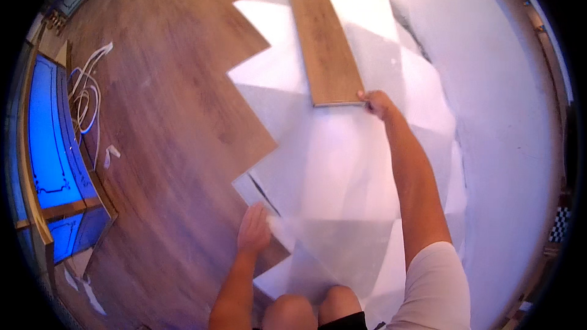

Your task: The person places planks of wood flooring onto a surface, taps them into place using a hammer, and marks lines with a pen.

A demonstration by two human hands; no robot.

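Observation:
A loose wood-look floor plank (327, 43) reaches from the top of the view to the middle, over the pale underlay. My right hand (377, 105) grips its near right corner, with the thumb on top and the other fingers partly hidden. My left hand (254, 230) lies flat at the stepped edge of the laid brown flooring (195, 116), with nothing seen in it. Just ahead of those fingers, a narrow dark slit shows in the white underlay (330, 171).
A cabinet with blue panels (58, 140) stands at the left. White cable (92, 95) lies coiled beside it, with paper scraps (111, 154) nearby. A pale smooth strip (501, 128) runs along the right. My knees (290, 313) are at the lower edge.

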